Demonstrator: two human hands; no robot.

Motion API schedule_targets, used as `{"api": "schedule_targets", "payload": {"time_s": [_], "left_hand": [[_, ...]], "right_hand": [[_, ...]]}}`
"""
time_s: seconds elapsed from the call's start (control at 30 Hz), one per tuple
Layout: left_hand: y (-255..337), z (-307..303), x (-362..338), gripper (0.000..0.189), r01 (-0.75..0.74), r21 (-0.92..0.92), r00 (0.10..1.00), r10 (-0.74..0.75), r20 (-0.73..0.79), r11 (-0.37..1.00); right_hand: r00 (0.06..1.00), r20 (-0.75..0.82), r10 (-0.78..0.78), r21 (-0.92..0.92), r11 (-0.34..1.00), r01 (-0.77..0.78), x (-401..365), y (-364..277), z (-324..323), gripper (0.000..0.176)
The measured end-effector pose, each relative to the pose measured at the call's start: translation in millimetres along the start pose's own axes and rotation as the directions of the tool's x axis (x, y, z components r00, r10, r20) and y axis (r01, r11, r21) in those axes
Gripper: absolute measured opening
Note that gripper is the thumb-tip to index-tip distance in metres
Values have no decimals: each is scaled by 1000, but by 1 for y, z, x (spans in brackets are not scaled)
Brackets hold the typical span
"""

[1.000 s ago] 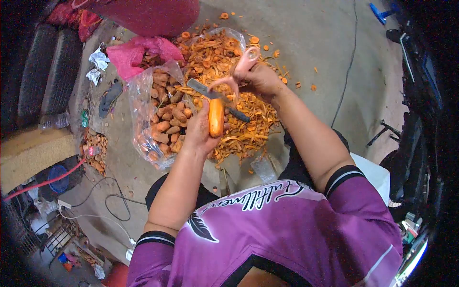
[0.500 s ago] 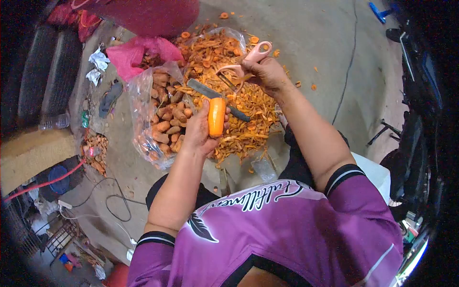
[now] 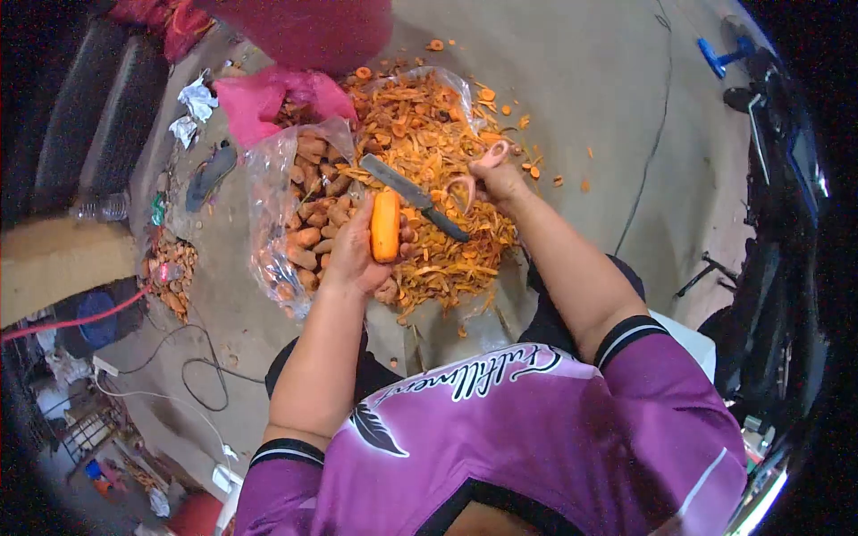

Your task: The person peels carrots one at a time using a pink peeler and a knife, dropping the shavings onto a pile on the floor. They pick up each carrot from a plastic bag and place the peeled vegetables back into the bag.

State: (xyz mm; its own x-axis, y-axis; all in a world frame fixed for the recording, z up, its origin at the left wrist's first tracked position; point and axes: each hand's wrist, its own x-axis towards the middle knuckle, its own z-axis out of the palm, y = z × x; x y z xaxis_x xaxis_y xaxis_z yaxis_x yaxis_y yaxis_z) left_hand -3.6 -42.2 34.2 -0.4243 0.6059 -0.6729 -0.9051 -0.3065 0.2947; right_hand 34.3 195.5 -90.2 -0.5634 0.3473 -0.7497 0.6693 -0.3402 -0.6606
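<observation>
Left hand point(image 3: 356, 255) has a closed grip round the peeled carrot point(image 3: 385, 225). Its long axis runs straight away from the person, far end just beside the knife point(image 3: 413, 196) on the peel pile point(image 3: 429, 125). Right hand point(image 3: 502, 181) grips a pink-handled tool point(image 3: 465, 188).

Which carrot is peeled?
The carrot in the left hand: smooth bright orange, while those in the bag are dull and brown-skinned.

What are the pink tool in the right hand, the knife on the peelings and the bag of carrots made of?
Pink tool: smooth, pale, moulded curves, probably plastic. Knife: dull grey blade looks metal; dark handle, unclear. Bag: thin clear plastic film, glossy and crinkled, carrots showing through.
</observation>
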Motion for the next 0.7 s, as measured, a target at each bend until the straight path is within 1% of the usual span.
{"api": "schedule_targets", "payload": {"time_s": [0.07, 0.1, 0.17, 0.2, 0.23, 0.27, 0.3, 0.33, 0.37, 0.4, 0.43, 0.47, 0.5, 0.53, 0.57, 0.6, 0.63, 0.67, 0.7], "left_hand": [[4, -14, 0, 39, -14, 31, 998, 12, 54, 999], [4, -18, -2, 38, -35, 20, 999, 35, 20, 999], [5, -24, -6, 37, -77, 1, 996, 77, -49, 997], [7, -27, -11, 35, -70, -1, 997, 70, -45, 998], [10, -29, -16, 34, -63, -2, 997, 63, -39, 998], [14, -30, -21, 32, -60, -2, 998, 60, -32, 998], [18, -27, -27, 31, -92, 40, 995, 94, -42, 995], [20, -20, -34, 31, -120, 81, 991, 125, -57, 989], [21, -18, -38, 32, -150, 123, 985, 159, -69, 981], [20, -20, -40, 35, -178, 192, 980, 191, -50, 965], [19, -22, -41, 38, -207, 260, 974, 223, -32, 943], [19, -25, -42, 42, -238, 328, 966, 257, -14, 914], [17, -28, -42, 49, -246, 370, 958, 284, -50, 896], [17, -30, -43, 51, -245, 430, 954, 294, -52, 869], [18, -30, -45, 52, -239, 490, 952, 300, -50, 838], [19, -29, -47, 54, -231, 547, 952, 303, -45, 805], [20, -28, -47, 59, -221, 545, 954, 296, -52, 808], [21, -28, -47, 59, -239, 546, 952, 305, -32, 803], [21, -26, -47, 59, -255, 545, 950, 311, -12, 799]], "right_hand": [[997, 47, 59, 129, 990, -64, -18, -7, 14, 13], [994, 71, 86, 192, 977, -98, -24, -10, 20, 14], [969, 240, 57, 221, 969, -112, -12, 1, 25, 14], [946, 323, 41, 236, 964, -123, -6, 6, 26, 13], [904, 427, -19, 162, 985, -56, -5, 9, 27, 21], [938, 347, 27, -94, 996, 6, 8, 21, 32, 24], [966, 256, 47, -346, 937, 46, 27, 40, 39, 26], [986, 163, 45, -577, 814, 58, 44, 58, 45, 29], [991, 137, -9, -739, 665, 108, 49, 68, 54, 38], [990, 125, -70, -865, 482, 143, 49, 84, 65, 48], [983, 130, -134, -948, 273, 162, 47, 95, 73, 58], [975, 129, -181, -957, 234, 170, 42, 98, 79, 55], [965, 130, -230, -964, 197, 177, 37, 101, 84, 52], [952, 127, -277, -971, 162, 177, 35, 101, 86, 49], [948, 110, -299, -958, 222, 181, 49, 107, 86, 35], [946, 157, -285, -958, 190, 216, 58, 115, 81, 32], [942, 202, -268, -955, 158, 249, 55, 111, 80, 29], [936, 244, -253, -951, 126, 282, 51, 105, 79, 26], [945, 234, -228, -947, 168, 275, 47, 100, 81, 30]]}}
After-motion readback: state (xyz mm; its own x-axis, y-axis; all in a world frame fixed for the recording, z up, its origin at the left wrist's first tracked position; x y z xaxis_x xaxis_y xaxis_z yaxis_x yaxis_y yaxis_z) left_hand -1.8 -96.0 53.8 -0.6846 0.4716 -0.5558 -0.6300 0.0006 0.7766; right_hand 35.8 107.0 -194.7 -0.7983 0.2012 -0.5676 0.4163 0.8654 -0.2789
